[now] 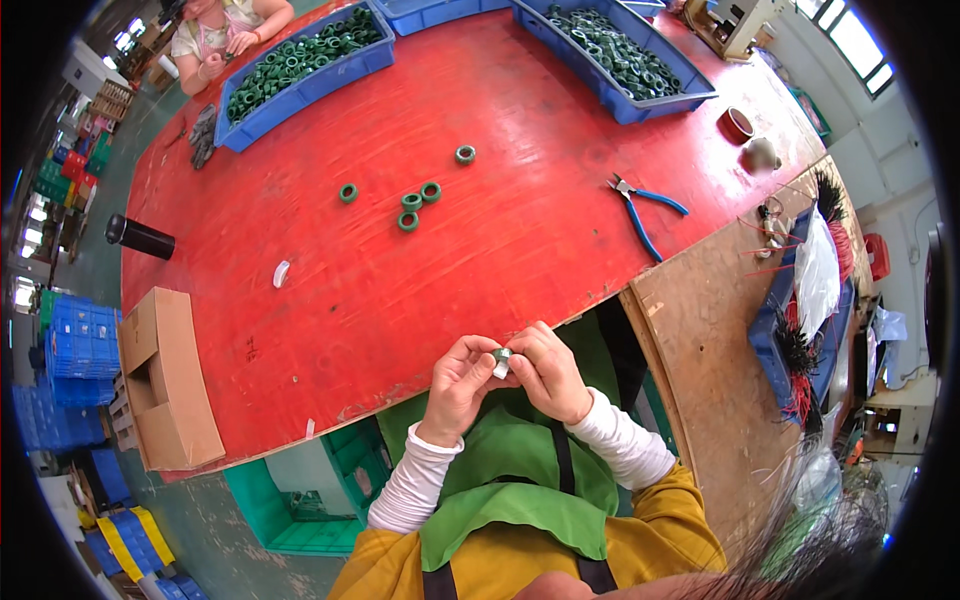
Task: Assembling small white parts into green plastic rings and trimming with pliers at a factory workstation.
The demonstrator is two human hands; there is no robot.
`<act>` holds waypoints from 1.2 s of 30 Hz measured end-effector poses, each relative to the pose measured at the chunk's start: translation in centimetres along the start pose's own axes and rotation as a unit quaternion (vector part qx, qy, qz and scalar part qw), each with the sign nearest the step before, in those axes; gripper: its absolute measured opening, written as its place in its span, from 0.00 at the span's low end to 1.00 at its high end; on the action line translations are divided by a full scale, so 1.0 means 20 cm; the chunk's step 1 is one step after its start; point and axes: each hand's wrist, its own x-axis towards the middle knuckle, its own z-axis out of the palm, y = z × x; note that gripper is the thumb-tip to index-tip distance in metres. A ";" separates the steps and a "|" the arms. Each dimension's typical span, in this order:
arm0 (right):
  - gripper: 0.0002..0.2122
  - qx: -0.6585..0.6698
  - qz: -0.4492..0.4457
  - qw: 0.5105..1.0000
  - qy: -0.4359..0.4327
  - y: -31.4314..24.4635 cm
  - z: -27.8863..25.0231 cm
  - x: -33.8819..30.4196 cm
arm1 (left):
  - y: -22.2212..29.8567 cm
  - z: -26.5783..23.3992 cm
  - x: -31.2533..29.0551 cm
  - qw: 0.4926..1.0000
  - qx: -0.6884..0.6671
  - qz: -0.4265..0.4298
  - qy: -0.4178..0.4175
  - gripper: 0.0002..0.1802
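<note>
My left hand (459, 390) and my right hand (547, 374) meet at the near edge of the red table (300, 345), fingertips pinched together. Between them is a small green ring (501, 353), with a short white strip (501, 370) at its lower side. The fingers partly cover both, so whether the strip is wrapped on or only touching cannot be made out. Farther out on the table lie several loose green rings (408, 221), one of them a greyer ring (465, 154). A curved white piece (281, 274) rests to their left.
Blue-handled cutting pliers (645, 215) lie at the right. Two blue bins (300, 97) (620, 60) full of green rings stand at the back. A black cylinder (140, 237) and cardboard box (170, 380) are at the left. Another person (225, 40) works at the far left.
</note>
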 end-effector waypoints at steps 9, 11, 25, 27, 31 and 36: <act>0.12 -0.055 -0.046 0.997 0.032 -0.05 -0.09 0.08 | 0.03 -0.01 0.01 0.999 0.008 0.021 0.036 0.08; 0.14 -0.127 -0.147 0.981 0.026 -0.09 -0.07 0.11 | 0.03 0.00 0.01 0.999 0.008 0.022 0.038 0.08; 0.14 -0.085 -0.100 0.985 0.115 -0.07 0.08 0.00 | 0.00 0.01 0.04 0.986 -0.127 0.041 0.099 0.06; 0.14 -0.071 -0.089 0.986 0.121 -0.06 0.07 -0.02 | -0.02 0.02 0.04 0.988 -0.100 0.050 0.104 0.07; 0.15 -0.040 -0.043 0.987 0.151 -0.07 0.02 0.01 | -0.03 0.04 0.02 0.988 -0.083 0.075 0.104 0.07; 0.14 -0.012 -0.022 0.990 0.138 -0.02 -0.03 0.10 | 0.02 0.05 0.01 0.993 0.026 0.083 0.078 0.09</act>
